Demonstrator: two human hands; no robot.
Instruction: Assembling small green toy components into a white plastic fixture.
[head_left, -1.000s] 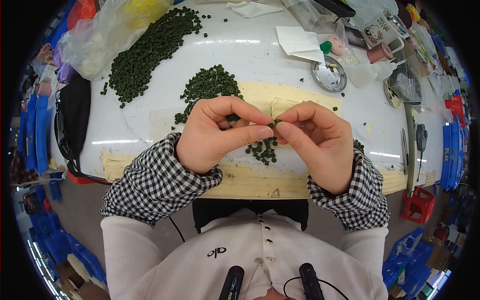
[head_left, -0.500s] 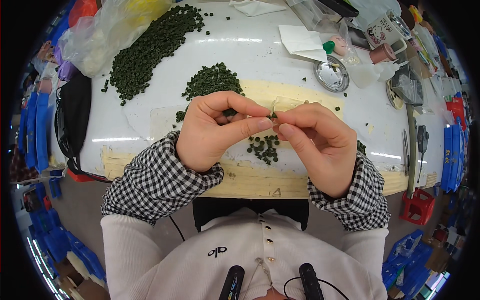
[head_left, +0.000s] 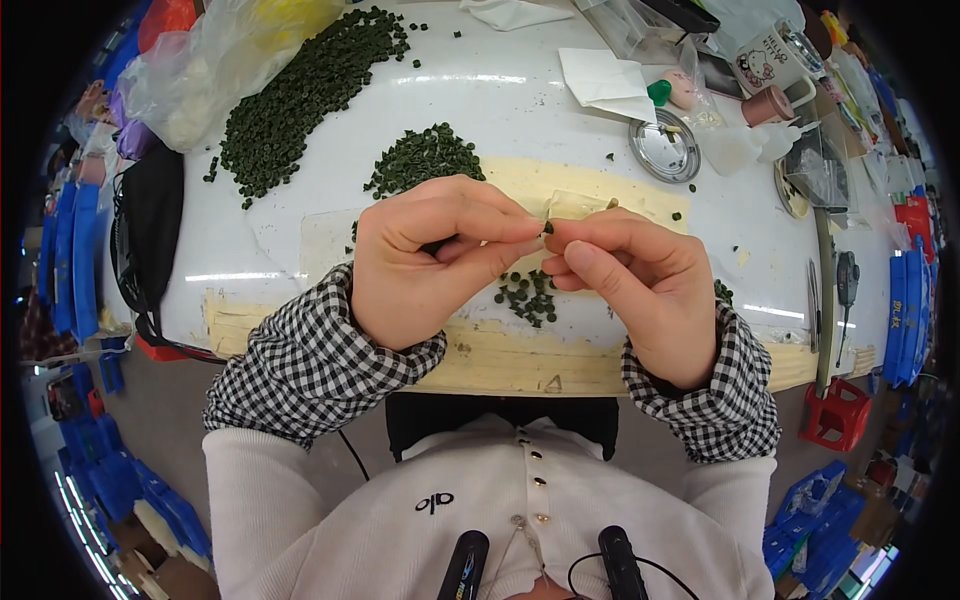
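Observation:
A small dark green piece [head_left: 548, 228] sits between the fingertips of both hands, above the table. My left hand [head_left: 425, 255] pinches it from the left, thumb against forefinger. From the other side my right hand [head_left: 645, 280] closes on it, thumb and forefinger together. Just below the hands lies a small group of round dark green pieces [head_left: 526, 298]. Beyond my left hand stands a heap of like pieces [head_left: 425, 160]. A cream-coloured block [head_left: 578, 207] on a yellowish sheet [head_left: 530, 178] shows behind the fingertips.
A larger heap of green pieces [head_left: 290, 120] spreads at the far left beside a clear plastic bag [head_left: 195, 95]. To the right are a round metal lid [head_left: 664, 150], white tissue [head_left: 604, 85], a mug [head_left: 768, 62] and tweezers [head_left: 812, 300]. A wooden strip [head_left: 500, 365] edges the table.
The fingers of both hands have shifted slightly around the small green piece, and it has turned a little. My left hand has edged up and left.

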